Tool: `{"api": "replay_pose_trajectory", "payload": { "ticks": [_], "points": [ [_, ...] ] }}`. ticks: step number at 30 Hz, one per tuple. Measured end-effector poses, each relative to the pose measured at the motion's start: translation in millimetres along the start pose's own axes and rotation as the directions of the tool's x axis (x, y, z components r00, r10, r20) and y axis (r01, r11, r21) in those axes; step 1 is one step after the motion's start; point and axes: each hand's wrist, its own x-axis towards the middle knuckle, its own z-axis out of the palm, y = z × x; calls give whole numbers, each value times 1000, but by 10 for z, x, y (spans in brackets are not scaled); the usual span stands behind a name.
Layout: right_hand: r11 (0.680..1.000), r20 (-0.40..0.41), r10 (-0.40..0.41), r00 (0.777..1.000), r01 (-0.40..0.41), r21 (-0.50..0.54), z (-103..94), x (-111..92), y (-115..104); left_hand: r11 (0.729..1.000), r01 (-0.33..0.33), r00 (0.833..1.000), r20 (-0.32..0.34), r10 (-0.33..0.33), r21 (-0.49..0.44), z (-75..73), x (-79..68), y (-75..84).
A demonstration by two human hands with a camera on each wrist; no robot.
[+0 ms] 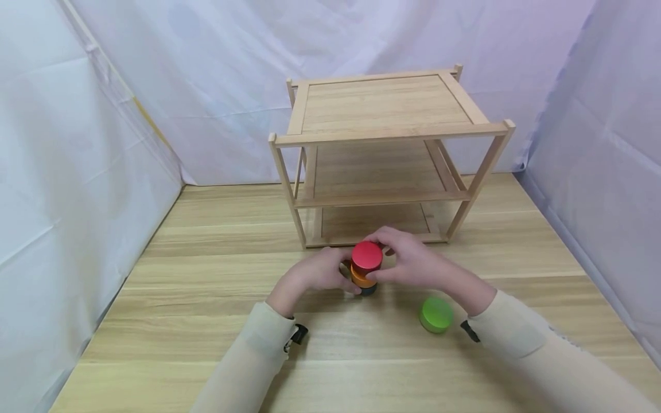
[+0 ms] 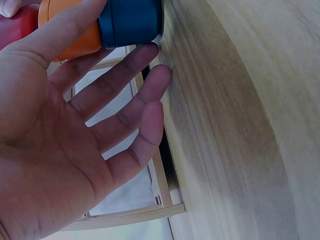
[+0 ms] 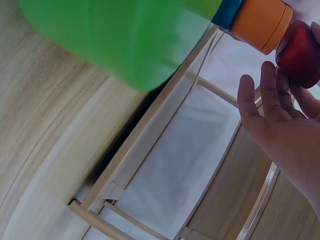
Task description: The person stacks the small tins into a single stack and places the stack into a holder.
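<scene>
A dark blue round tin (image 2: 132,22) stands on the wooden table with an orange round tin (image 1: 360,278) stacked on it. Around these two curls my left hand (image 1: 324,269), its thumb in front and index finger behind; the other fingers (image 2: 120,82) are spread below and hold nothing. My right hand (image 1: 413,263) grips a red round tin (image 1: 367,256) between thumb and fingers, over the orange one. In the right wrist view the red tin (image 3: 299,55) is tilted against the orange top. A green round tin (image 1: 436,315) lies on the table near the right forearm.
A wooden rack (image 1: 387,106) with three levels stands just behind the hands, its front bottom rail close to the stack. White cloth (image 1: 217,86) hangs behind and along both sides of the table (image 1: 206,321).
</scene>
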Motion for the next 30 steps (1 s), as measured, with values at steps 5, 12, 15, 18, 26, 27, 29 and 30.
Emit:
{"api": "replay_pose_trajectory", "payload": {
  "ticks": [5, 12, 15, 18, 26, 27, 29, 30],
  "points": [
    [1000, 16, 18, 1000, -18, 2, 22, 6, 0, 1000, 0, 1000, -7, 0, 11, 12, 8, -7],
    [1000, 25, 29, 999, -29, 2, 41, 10, 17, 1000, -1, 1000, -13, 1, 14, 21, 15, -17],
    [1000, 28, 28, 999, -28, 3, 49, 13, 26, 1000, -2, 1000, -11, 2, 12, 19, 15, -16],
    [1000, 29, 31, 999, -31, 2, 54, 11, 33, 1000, -6, 1000, -8, 6, 10, 17, 15, -14],
    [999, 42, 28, 999, -29, 15, 47, 5, 23, 1000, 6, 1000, -14, -6, -5, 13, 4, -7],
    [999, 46, 31, 998, -32, 19, 48, 5, 21, 1000, 9, 1000, -14, -9, -8, 15, 3, -9],
    [999, 57, 40, 998, -41, 23, 52, 5, 22, 1000, 13, 1000, -15, -13, -11, 17, -1, -10],
    [999, 61, 44, 997, -45, 24, 53, 4, 22, 1000, 14, 1000, -15, -14, -11, 18, -3, -7]
  ]
}}
